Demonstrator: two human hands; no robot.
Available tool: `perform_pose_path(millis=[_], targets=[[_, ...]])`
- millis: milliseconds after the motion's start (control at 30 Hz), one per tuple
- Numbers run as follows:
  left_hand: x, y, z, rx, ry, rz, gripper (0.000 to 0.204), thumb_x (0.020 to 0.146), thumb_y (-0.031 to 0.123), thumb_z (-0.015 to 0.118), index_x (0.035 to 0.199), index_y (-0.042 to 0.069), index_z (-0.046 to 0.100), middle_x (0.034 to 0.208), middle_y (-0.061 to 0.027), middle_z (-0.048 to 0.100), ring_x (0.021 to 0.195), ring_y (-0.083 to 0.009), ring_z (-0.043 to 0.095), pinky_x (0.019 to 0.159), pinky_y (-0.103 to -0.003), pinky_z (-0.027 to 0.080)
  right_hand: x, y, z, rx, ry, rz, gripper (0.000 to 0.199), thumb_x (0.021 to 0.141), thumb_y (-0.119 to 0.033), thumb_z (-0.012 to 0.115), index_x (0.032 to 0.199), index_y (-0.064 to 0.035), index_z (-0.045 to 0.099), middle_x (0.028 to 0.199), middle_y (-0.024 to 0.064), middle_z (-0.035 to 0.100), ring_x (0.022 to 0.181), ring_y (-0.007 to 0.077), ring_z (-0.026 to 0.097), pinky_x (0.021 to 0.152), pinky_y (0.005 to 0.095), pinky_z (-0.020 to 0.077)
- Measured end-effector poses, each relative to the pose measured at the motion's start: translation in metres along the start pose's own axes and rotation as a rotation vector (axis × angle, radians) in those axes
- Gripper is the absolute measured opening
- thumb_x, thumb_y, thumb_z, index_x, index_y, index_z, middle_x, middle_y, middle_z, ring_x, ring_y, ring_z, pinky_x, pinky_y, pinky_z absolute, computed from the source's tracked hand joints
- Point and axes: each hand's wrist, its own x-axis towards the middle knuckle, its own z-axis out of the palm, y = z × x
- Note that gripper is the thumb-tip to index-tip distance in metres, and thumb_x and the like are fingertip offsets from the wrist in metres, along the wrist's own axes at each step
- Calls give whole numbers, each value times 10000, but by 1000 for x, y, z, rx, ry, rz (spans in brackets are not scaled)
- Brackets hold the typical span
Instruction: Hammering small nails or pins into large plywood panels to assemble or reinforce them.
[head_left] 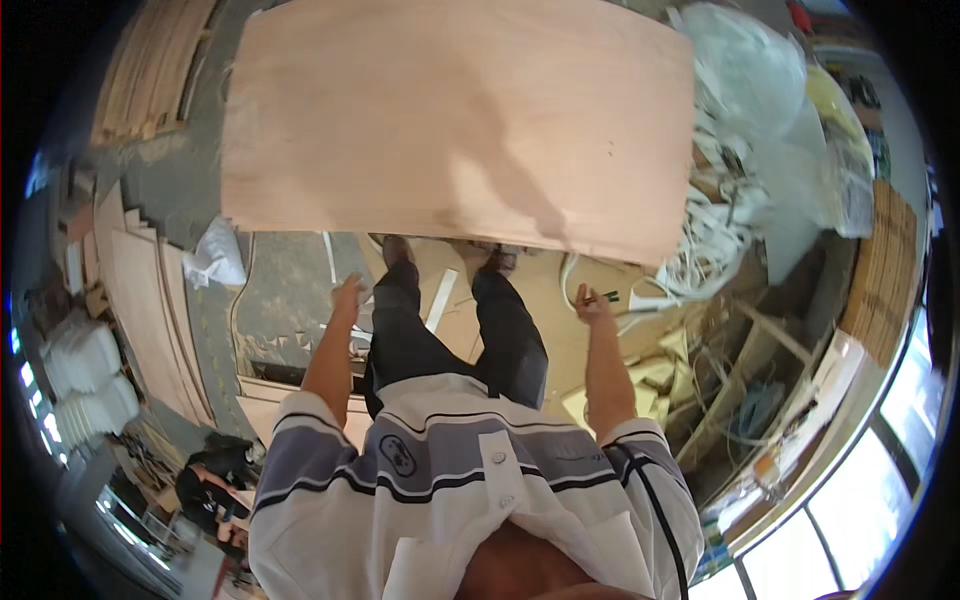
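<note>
Right of centre, my right hand [594,305] grips a green stick [612,297]; whether my left hand [349,297] is closed, I can't tell.

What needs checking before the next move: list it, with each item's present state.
1. Right hand gripping the small dark green object: ok.
2. Left hand empty: cannot tell; it shows too small.
3. Wooden sheet ahead of the legs: ok.
4. Footing free of scraps: not ok; a white strip lies between the legs.
5. White straps well away from the sheet: not ok; they bunch beside its right edge.
6. Co-worker away from the sheet: ok.
</note>
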Motion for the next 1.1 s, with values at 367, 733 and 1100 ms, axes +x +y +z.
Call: perform_pose_path(millis=[367, 733, 1100], targets=[[-68, -8, 14, -524, -202, -255, 99, 846, 36, 480, 748, 46, 491, 675, -48, 478, 602, -146, 470, 496, -276, 389, -60, -29, -89, -483, -113, 118, 87, 830, -76, 571, 869, -23, 514, 763, 122, 606, 406, 113, 493, 397, 190, 475], [-144, 99, 158, -232, -794, -18, 234, 928, 250, 561, 963, 21, 588, 666, 15, 517, 526, -72, 459, 463, -212, 368, -200, -7, -139, -1363, 200, -1022, 274, 786, -297, 654, 805, -38, 568, 567, 43, 518, 450, 136, 490, 409, 301, 424], [-168, 103, 201, -185, -924, -5, 312, 914, 286, 572, 1009, -6, 624, 652, 26, 508, 539, -68, 463, 502, -209, 379, -238, -12, -212, -1249, 201, -896, 283, 799, -287, 655, 763, -40, 522, 567, -1, 443, 436, 95, 388, 387, 272, 319]])
